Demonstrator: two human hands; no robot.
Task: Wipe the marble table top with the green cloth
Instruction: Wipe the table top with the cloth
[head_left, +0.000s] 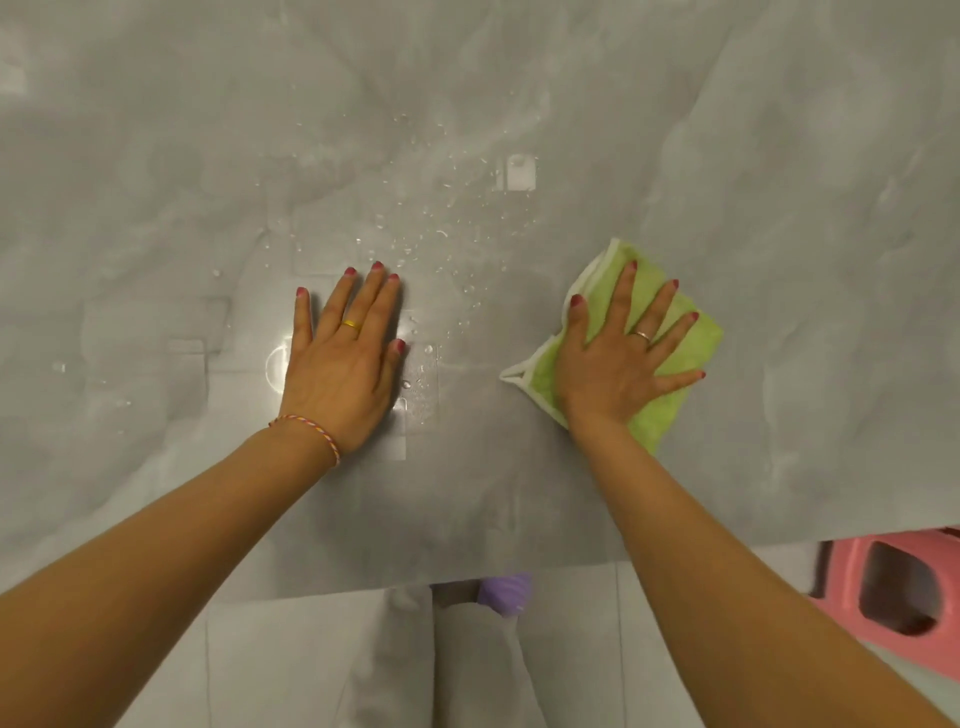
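On glossy marble table top (727, 156): right hand (618, 364) fingers splayed pressing fuzzy green cloth (691, 338).

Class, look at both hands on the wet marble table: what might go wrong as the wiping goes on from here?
1. The green cloth lies right of the water droplets; strokes staying there may miss them.
2. The left hand presses flat on the marble table top beside droplets, so it might slip or leave smears.
3. The right hand only presses with spread fingers; the cloth may bunch.
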